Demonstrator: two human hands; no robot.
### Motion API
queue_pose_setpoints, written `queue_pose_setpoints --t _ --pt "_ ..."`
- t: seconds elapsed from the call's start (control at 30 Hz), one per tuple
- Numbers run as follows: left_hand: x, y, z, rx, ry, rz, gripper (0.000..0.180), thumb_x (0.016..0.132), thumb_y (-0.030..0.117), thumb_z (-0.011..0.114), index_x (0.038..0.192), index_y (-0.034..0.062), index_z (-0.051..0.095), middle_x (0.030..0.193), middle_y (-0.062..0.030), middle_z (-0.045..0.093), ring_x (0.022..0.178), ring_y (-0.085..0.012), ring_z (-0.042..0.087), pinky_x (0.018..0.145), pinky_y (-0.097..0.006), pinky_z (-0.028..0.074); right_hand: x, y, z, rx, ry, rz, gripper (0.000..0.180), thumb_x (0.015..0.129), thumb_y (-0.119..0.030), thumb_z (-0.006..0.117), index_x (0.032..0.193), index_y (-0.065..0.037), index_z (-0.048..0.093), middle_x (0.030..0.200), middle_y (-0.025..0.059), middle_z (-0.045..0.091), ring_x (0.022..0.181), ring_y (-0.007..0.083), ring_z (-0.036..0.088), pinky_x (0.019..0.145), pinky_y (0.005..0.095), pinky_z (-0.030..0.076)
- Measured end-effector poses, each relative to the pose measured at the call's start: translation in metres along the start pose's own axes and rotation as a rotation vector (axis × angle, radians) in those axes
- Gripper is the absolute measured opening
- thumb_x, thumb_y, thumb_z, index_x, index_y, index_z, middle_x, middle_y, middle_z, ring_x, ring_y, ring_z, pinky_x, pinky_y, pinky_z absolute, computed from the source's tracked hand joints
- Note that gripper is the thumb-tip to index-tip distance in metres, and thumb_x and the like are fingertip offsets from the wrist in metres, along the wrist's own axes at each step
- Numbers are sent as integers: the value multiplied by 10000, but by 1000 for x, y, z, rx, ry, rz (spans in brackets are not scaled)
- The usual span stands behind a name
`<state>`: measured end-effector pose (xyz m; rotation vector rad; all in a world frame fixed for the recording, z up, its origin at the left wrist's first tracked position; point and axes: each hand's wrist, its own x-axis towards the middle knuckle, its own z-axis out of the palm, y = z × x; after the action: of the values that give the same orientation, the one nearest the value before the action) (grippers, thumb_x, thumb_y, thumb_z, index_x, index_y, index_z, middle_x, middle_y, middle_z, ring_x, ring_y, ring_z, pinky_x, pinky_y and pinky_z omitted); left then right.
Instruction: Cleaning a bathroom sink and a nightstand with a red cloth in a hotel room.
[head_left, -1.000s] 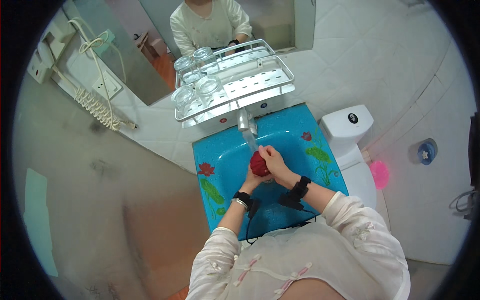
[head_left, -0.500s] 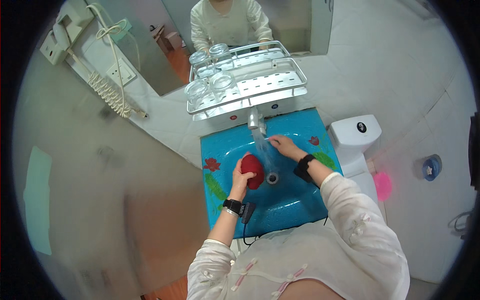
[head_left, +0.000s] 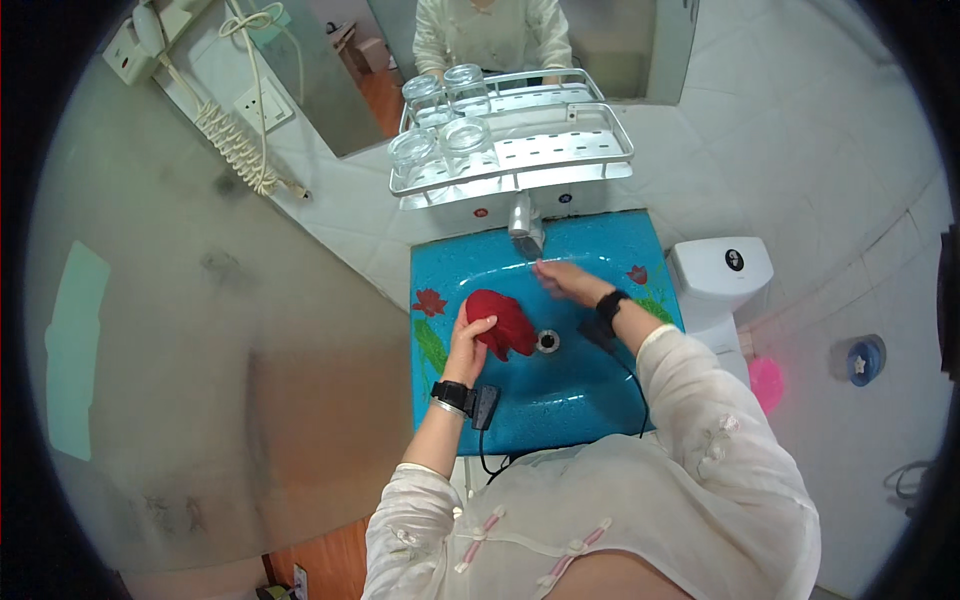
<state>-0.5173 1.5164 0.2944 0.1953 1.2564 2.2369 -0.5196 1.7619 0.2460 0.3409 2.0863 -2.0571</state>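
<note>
My left hand (head_left: 466,342) is closed around a crumpled red cloth (head_left: 500,322), its thumb lying over the front. The cloth hangs above the left side of a glossy blue sink (head_left: 530,405), left of the round drain (head_left: 547,341). At the back of the basin, my right hand (head_left: 567,281) has its fingertips right by the end of the silver faucet (head_left: 521,217). Blur hides how those fingers are set and whether they touch the metal. No stream of water shows under the spout.
A metal rack (head_left: 565,148) with several clear glass jars (head_left: 467,145) sits above the faucet, before a mirror. To the right stands a white toilet (head_left: 722,268), with a pink object (head_left: 765,385) beside it. A dark device (head_left: 484,408) with a cable is strapped at my left wrist.
The water stream from the faucet has stopped. The faucet's lever looks shifted, and my right hand stays near it. My left hand has raised and turned the cloth, which now spreads toward the drain.
</note>
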Motion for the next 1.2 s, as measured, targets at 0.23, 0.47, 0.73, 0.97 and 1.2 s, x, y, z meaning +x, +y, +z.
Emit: queue_pose_setpoints --t 0.23,0.47,0.73,0.97,1.2 --pt "9 18 36 -425 -162 -72 412 800 138 542 1195 57 461 1066 -66 568 989 -213 528 925 -360 376 -75 22 42 634 -134 332 734 787 -665 388 1311 -152 349 1263 121 453 1177 302 409 940 503 339" --pt "22 19 33 -13 -121 -73 367 781 139 620 1104 52 470 1022 -84 557 930 -192 543 814 -306 444 -100 0 46 671 -397 162 685 777 -559 530 1245 -76 397 1209 83 497 1042 250 523 852 372 427" --pt "41 -48 -4 1177 378 84 286 761 185 586 935 -11 471 765 -93 585 649 -168 575 601 -269 465 -102 3 72 -936 152 -274 461 619 -192 727 967 -49 461 955 160 557 790 346 581 635 410 480" --pt "43 -76 -23 264 437 -515 225 794 200 546 937 27 526 844 -112 589 725 -213 599 528 -367 494 -110 23 79 -1266 320 -566 607 650 -199 721 1133 -40 391 857 127 538 778 294 589 578 355 500" --pt "28 -37 -24 -4 101 -555 228 814 180 522 1003 57 491 919 -114 572 828 -227 584 717 -340 509 -105 17 63 -532 81 15 555 645 -171 705 1117 -57 436 791 90 576 608 192 572 480 302 463"
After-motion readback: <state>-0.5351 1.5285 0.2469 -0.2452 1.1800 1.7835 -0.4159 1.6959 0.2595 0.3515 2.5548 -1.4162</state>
